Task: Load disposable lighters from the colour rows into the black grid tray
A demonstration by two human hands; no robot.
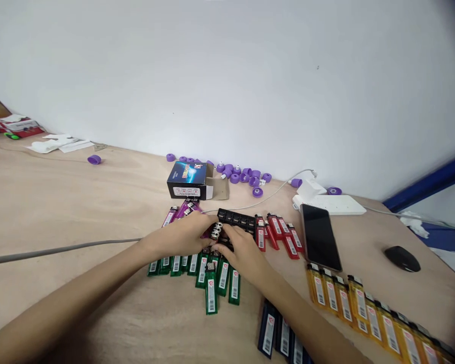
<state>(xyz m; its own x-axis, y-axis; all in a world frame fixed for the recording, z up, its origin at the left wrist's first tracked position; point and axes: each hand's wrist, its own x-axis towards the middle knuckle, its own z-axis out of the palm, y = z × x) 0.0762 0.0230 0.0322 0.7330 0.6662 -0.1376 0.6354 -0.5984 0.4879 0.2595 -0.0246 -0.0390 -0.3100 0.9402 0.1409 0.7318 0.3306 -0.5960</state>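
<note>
Left hand (189, 233) and right hand (243, 249) hold lighters (216, 231) between them.

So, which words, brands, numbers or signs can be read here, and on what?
No wording is clear enough to quote.
Blue-and-black box: title, logo and white side panel, too small.
Green lighters, red lighters, yellow lighters, dark blue lighters, purple lighters: stickers, some with visible barcodes; print too small.
Red box, far left: lettering blurred.
</note>
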